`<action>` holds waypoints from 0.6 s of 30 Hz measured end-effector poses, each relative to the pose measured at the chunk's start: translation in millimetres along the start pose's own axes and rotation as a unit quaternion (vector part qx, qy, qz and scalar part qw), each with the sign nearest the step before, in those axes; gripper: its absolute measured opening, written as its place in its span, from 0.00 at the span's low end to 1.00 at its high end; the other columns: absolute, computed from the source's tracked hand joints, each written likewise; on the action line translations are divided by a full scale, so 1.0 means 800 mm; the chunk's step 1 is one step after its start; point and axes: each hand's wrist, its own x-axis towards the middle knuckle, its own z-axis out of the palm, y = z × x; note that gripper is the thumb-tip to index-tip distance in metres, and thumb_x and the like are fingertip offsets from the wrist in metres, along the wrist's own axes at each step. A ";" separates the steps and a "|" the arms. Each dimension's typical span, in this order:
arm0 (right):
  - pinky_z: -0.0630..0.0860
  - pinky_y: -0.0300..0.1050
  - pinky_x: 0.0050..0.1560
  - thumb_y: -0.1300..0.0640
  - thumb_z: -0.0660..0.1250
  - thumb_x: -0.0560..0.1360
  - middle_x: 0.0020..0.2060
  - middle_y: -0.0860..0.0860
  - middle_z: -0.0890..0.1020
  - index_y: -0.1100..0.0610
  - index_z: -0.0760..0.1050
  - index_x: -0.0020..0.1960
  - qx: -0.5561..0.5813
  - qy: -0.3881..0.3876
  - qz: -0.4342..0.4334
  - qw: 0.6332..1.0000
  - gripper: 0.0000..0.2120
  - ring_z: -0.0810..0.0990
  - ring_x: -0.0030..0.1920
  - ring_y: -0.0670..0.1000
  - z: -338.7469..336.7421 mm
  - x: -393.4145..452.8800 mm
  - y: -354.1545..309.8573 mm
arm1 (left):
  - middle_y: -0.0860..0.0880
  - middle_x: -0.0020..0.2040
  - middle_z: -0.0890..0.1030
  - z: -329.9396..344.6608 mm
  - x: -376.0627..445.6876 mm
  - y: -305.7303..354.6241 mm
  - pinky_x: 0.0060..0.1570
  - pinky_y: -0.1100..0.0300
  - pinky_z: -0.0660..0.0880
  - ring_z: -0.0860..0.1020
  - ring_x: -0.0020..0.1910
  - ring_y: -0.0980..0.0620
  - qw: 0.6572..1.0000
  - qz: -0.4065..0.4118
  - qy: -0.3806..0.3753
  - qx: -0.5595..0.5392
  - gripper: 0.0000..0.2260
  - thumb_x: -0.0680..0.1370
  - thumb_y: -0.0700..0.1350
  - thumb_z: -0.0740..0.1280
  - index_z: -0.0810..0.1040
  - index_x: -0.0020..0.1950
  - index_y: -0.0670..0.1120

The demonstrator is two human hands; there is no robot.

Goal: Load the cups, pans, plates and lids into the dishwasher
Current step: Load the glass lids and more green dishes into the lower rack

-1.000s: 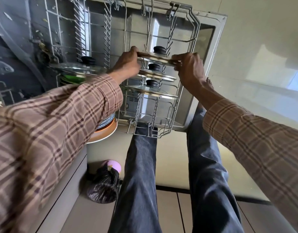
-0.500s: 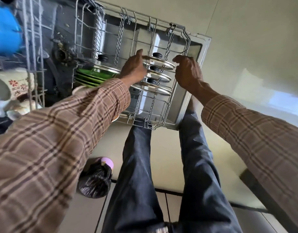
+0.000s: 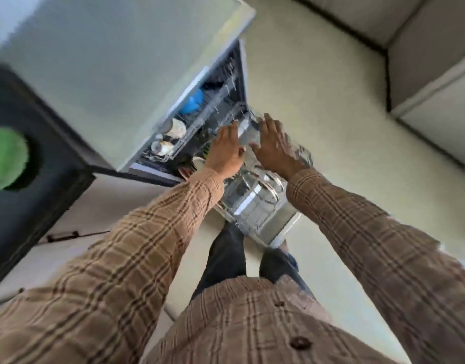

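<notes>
the picture is blurred by motion. both hands reach out over the lower rack [image 3: 255,203] of the open dishwasher [image 3: 199,119], which is pulled out over the door. the left hand [image 3: 226,151] has its fingers mostly straight and close together, a spread grip holding nothing that shows. the right hand [image 3: 274,145] is just beside it, fingers splayed flat, its grip also wide and pinching nothing. between and under the hands the lids [image 3: 257,185] sit in the lower rack, too smeared to count. in the upper rack a blue cup [image 3: 192,102] and white patterned cups [image 3: 176,128] stand in a row. green plates [image 3: 206,151] show at the left of the lower rack. plaid sleeves [image 3: 152,232] cover both arms. a counter [image 3: 115,59] tops the dishwasher, and a green round thing [image 3: 7,158] lies far left.
</notes>
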 end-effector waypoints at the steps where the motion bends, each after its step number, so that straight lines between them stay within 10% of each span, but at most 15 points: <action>1: 0.61 0.67 0.74 0.44 0.64 0.79 0.81 0.56 0.53 0.57 0.52 0.82 -0.005 -0.005 -0.033 0.999 0.38 0.53 0.79 0.62 -0.019 0.001 -0.029 | 0.37 0.80 0.61 -0.027 -0.018 -0.003 0.77 0.43 0.64 0.61 0.79 0.37 0.999 -0.010 0.043 -0.009 0.34 0.83 0.50 0.65 0.52 0.82 0.39; 9: 0.56 0.68 0.76 0.46 0.62 0.83 0.82 0.54 0.41 0.57 0.43 0.83 -0.092 0.013 -0.355 0.930 0.39 0.46 0.81 0.64 -0.096 -0.037 -0.320 | 0.41 0.83 0.55 -0.212 -0.217 -0.084 0.79 0.41 0.56 0.53 0.83 0.41 0.917 -0.227 0.320 0.067 0.35 0.83 0.51 0.62 0.49 0.84 0.42; 18: 0.54 0.69 0.77 0.49 0.65 0.81 0.82 0.52 0.39 0.55 0.40 0.83 -0.093 -0.015 -0.592 0.800 0.42 0.43 0.81 0.61 -0.026 -0.185 -0.623 | 0.41 0.84 0.51 -0.296 -0.507 -0.209 0.80 0.40 0.55 0.49 0.83 0.41 0.785 -0.447 0.422 0.080 0.36 0.83 0.52 0.60 0.45 0.84 0.41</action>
